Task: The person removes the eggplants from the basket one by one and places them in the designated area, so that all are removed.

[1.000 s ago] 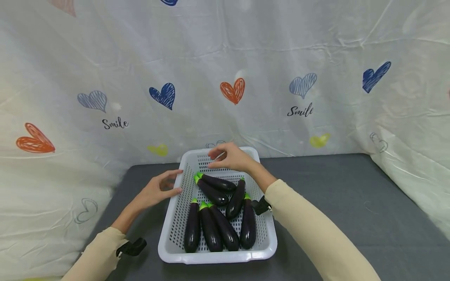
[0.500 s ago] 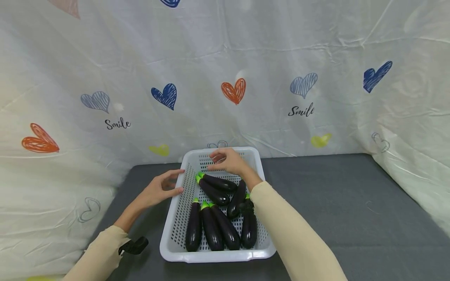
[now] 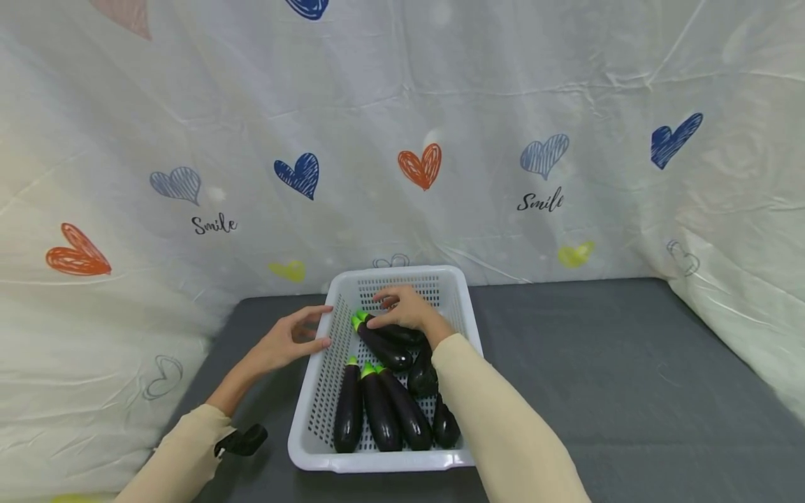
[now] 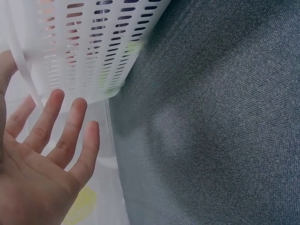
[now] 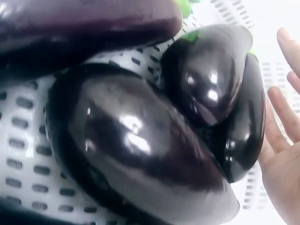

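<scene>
Your left hand (image 3: 279, 344), grip released, is at the left rim of the basket (image 3: 371, 462). All visible eggplants (image 3: 380, 416) already lie inside; the far pair (image 3: 385, 351) appears not yet grasped. Your right hand (image 3: 409, 308), grip released, is over it.

The left grip (image 4: 40, 168) shows its palm at the lower left, fingers (image 4: 70, 133) loosely spread beside a white basket (image 4: 86, 51), one digit at the basket's rim (image 4: 22, 61). Dark, reddish and green patches (image 4: 133, 46) show through the slotted wall, too blurred to name with certainty. Grey woven bench (image 4: 220, 122) fills the right; lower down, a pale sheet (image 4: 107, 164) bears a yellow mark (image 4: 84, 205).
</scene>
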{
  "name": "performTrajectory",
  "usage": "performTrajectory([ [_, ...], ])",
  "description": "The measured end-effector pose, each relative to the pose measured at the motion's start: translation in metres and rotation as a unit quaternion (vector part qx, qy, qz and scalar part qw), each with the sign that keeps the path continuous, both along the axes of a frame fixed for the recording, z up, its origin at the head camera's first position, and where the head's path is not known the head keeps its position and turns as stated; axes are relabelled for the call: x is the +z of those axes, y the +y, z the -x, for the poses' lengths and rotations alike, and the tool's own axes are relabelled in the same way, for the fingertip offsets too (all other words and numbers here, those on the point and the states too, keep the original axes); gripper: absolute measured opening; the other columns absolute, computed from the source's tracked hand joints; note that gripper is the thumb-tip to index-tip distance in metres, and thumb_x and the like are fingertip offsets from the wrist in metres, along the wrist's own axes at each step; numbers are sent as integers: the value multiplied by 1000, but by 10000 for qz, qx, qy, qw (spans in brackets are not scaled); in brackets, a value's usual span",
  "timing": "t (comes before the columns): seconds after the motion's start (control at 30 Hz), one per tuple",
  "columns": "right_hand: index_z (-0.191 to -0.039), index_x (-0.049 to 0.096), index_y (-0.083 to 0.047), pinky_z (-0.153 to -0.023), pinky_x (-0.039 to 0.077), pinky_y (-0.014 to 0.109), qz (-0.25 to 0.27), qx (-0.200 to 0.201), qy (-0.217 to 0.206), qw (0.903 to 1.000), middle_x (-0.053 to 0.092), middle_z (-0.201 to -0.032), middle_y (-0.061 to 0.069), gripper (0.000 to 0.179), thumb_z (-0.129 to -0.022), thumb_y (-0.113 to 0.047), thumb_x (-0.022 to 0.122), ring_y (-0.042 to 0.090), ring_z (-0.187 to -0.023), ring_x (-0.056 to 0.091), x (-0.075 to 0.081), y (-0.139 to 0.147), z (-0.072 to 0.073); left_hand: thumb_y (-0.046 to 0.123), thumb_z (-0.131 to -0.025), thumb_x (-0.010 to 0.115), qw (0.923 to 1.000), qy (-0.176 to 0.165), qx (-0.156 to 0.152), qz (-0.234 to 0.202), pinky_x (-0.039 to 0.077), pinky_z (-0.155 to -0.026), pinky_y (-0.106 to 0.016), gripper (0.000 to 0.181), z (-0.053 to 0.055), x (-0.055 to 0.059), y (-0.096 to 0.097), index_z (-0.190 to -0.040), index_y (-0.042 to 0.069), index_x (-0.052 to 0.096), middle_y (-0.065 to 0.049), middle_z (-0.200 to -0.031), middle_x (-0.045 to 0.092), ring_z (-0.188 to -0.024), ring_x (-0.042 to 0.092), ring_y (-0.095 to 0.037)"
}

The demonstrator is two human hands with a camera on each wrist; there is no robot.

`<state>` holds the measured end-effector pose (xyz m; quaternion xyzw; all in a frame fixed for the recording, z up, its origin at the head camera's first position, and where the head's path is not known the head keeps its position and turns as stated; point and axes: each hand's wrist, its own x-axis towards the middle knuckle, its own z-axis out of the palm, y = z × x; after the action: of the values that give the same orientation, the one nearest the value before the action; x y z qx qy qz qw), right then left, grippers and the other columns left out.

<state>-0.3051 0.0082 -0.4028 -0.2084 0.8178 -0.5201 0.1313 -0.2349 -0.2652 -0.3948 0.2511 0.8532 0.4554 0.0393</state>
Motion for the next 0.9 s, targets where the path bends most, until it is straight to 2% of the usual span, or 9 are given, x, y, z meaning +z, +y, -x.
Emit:
performTrajectory([
  [0.23, -118, 65, -7, -91, 42, 41, -92, -137, -48, 9999, 60, -116, 14, 52, -72, -18, 83, 28, -109, 54, -6, -1, -1, 13, -87, 68, 9998, -37, -118, -146, 53, -67, -39, 63, -1, 1, 1, -142, 7, 38, -19, -128, 48, -102, 57, -36],
  [0.4, -116, 67, -8, -90, 43, 39, -155, -257, -181, 9994, 63, -111, 10, 50, -70, -18, 84, 23, -104, 57, -13, 1, 0, 14, -86, 69, 9999, -72, -81, -120, 53, -66, -38, 62, 0, 2, 2, -141, 9, 40, -16, -128, 49, -101, 58, -35],
  [0.67, -105, 71, -8, -89, 43, 35, -445, -239, 10, 9987, 67, -99, 2, 38, -70, -15, 84, 17, -96, 60, -17, 2, 2, 15, -86, 70, 10000, -22, -64, -68, 53, -67, -37, 62, 1, 2, 1, -140, 10, 41, -15, -126, 49, -99, 59, -33],
  [0.9, -101, 72, -7, -88, 44, 34, -442, -316, 44, 9985, 67, -96, 2, 33, -70, -14, 84, 15, -92, 61, -19, 1, 3, 17, -86, 70, 10000, -3, -53, 26, 53, -65, -35, 62, 1, 0, 0, -141, 13, 41, -12, -128, 48, -98, 60, -31],
])
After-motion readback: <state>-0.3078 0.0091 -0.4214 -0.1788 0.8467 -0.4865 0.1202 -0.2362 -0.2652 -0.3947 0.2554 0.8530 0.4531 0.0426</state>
